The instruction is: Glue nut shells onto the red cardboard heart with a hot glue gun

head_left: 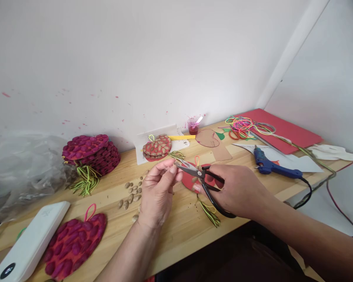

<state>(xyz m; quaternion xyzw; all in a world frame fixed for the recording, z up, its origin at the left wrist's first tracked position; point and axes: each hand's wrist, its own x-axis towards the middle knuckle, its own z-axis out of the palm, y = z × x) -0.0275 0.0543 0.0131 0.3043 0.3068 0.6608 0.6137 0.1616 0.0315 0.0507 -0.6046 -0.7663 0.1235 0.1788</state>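
My right hand [238, 188] grips a pair of scissors [200, 175] with black handles, its blades pointing left. At the blade tips, my left hand [161, 188] pinches something too small to make out between thumb and fingers. Beneath the scissors lies a red disc [188, 181] with an orange loop on top and a yellow-green tassel [211, 213] below; the hands and scissors partly cover it. Several brown, nut-like pieces [131, 198] are scattered on the wooden table [111, 219] to the left of my left hand.
Magenta studded discs [85, 147] are stacked at the back left; another disc [76, 246] lies near a white power bank [32, 243]. Behind my hands sits a disc with brown pieces [157, 147]. A blue glue gun [264, 162], colourful cords [242, 127] and red sheets [285, 127] occupy the right.
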